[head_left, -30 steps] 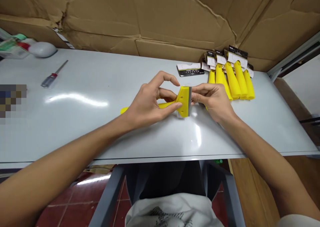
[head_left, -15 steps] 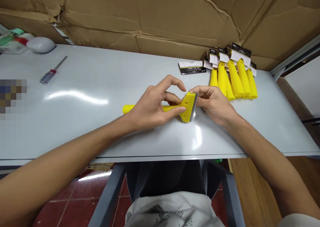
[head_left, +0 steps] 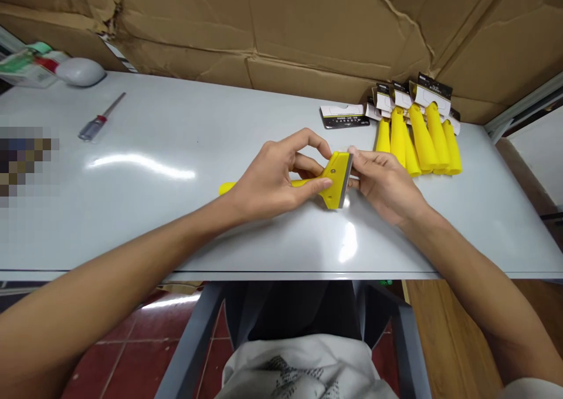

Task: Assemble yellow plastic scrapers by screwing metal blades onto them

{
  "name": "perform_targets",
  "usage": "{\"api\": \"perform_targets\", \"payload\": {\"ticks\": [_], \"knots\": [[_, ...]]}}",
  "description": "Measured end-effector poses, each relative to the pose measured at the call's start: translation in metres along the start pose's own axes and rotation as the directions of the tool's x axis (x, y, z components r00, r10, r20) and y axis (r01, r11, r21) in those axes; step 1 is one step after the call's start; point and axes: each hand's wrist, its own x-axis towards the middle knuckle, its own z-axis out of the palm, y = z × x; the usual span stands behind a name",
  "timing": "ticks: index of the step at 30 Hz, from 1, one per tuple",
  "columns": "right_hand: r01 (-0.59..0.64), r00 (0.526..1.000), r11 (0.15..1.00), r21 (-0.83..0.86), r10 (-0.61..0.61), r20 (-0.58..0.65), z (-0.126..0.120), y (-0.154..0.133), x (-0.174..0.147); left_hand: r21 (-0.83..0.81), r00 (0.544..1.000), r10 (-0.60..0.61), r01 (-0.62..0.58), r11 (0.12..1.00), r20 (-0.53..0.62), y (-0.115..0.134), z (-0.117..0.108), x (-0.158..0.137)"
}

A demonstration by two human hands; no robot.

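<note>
My left hand (head_left: 281, 179) grips a yellow scraper (head_left: 335, 182) just below its head, thumb on the near face and fingers curled over the far side. The scraper's handle runs left under my palm, its end showing past the wrist. A grey metal blade (head_left: 346, 181) lies along the head's right edge, and a screw shows in the upper hole of the head. My right hand (head_left: 387, 179) pinches at the blade's upper end with the thumb, while its other fingers are partly hidden behind the blade.
Several yellow sleeves (head_left: 420, 141) with black-and-white cards lie at the back right, beside a flat card (head_left: 344, 117). A screwdriver (head_left: 99, 123) and a white rounded object (head_left: 80, 71) rest at the left. Cardboard (head_left: 308, 29) lines the back of the white table (head_left: 153, 223).
My right thumb has shifted up to the blade's top corner. The scraper head has turned slightly, bringing a screw into clearer sight. The whole view has shifted a little.
</note>
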Motion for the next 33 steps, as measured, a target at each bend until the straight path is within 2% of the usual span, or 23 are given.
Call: {"api": "perform_targets", "payload": {"ticks": [3, 5, 7, 9, 10, 11, 13, 14, 16, 18, 21, 25, 28, 33], "knots": [[0.025, 0.999, 0.998, 0.050, -0.026, 0.023, 0.001, -0.006, -0.002, -0.012, 1.000, 0.012, -0.012, 1.000, -0.025, -0.004, -0.003, 0.002], [0.043, 0.998, 0.999, 0.026, -0.044, 0.039, 0.000, -0.009, -0.003, -0.041, 0.999, 0.030, -0.031, 0.999, -0.024, -0.007, -0.009, 0.005], [0.097, 0.995, 0.994, -0.047, -0.095, 0.037, -0.002, -0.009, -0.003, -0.076, 0.998, 0.062, -0.064, 0.995, -0.032, -0.007, -0.020, 0.009], [0.209, 0.977, 0.953, -0.220, -0.212, 0.014, -0.005, -0.005, -0.001, -0.098, 0.994, 0.083, -0.089, 0.991, -0.066, -0.006, -0.034, 0.014], [0.280, 0.955, 0.894, -0.350, -0.295, 0.011, -0.008, -0.002, 0.000, -0.105, 0.991, 0.089, -0.099, 0.990, -0.100, -0.005, -0.040, 0.016], [0.346, 0.923, 0.798, -0.494, -0.384, 0.025, -0.010, 0.002, 0.001, -0.109, 0.986, 0.092, -0.107, 0.988, -0.140, -0.004, -0.045, 0.018], [0.407, 0.852, 0.524, -0.749, -0.513, 0.104, -0.016, 0.010, 0.004, -0.114, 0.978, 0.074, -0.097, 0.989, -0.194, -0.003, -0.050, 0.020], [0.399, 0.830, 0.385, -0.832, -0.537, 0.149, -0.019, 0.013, 0.006, -0.121, 0.977, 0.053, -0.079, 0.990, -0.205, -0.003, -0.050, 0.021], [0.356, 0.828, 0.181, -0.917, -0.515, 0.220, -0.025, 0.018, 0.008, -0.129, 0.983, -0.019, -0.005, 0.992, -0.183, -0.004, -0.045, 0.022], [0.325, 0.849, 0.090, -0.941, -0.467, 0.248, -0.029, 0.019, 0.009, -0.130, 0.985, -0.069, 0.048, 0.990, -0.157, -0.007, -0.038, 0.022], [0.333, 0.855, 0.064, -0.941, -0.441, 0.272, -0.031, 0.019, 0.009, -0.095, 0.985, -0.107, 0.095, 0.991, -0.134, -0.010, -0.030, 0.022], [0.339, 0.881, 0.070, -0.938, -0.374, 0.290, -0.025, 0.022, 0.010, -0.005, 0.981, -0.159, 0.160, 0.987, -0.115, -0.014, -0.026, 0.020], [0.326, 0.896, 0.090, -0.941, -0.348, 0.277, -0.021, 0.024, 0.011, 0.015, 0.982, -0.152, 0.155, 0.988, -0.111, -0.019, -0.024, 0.019], [0.328, 0.892, 0.103, -0.939, -0.362, 0.272, -0.022, 0.026, 0.011, 0.012, 0.981, -0.169, 0.171, 0.985, -0.094, -0.021, -0.019, 0.018]]}}
